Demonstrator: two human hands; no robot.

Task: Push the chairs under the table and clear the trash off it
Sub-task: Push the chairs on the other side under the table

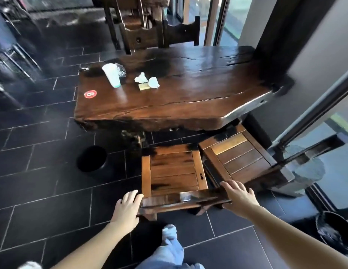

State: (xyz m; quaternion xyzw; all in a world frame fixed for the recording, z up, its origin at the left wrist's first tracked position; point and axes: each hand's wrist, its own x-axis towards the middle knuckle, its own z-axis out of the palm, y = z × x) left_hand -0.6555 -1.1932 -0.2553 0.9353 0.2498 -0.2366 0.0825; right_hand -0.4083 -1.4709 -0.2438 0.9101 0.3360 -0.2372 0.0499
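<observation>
Daylight from right; tabletop glare; edges warped.

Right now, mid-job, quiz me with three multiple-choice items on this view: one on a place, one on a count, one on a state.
1. Where does the plastic cup stand?
A. on the table's left end
B. on a chair seat
C. on the floor

2. How many crumpled napkins lie on the table?
A. none
B. two
C. five

3. How is the near chair?
A. fully under the table
B. tipped over
C. pulled out, both hands on its backrest

Answers: 1 A, it stands near the red sticker. 2 B, two white wads lie by a small card. 3 C, the left hand and right hand rest on the backrest, seat clear of the table.
</observation>
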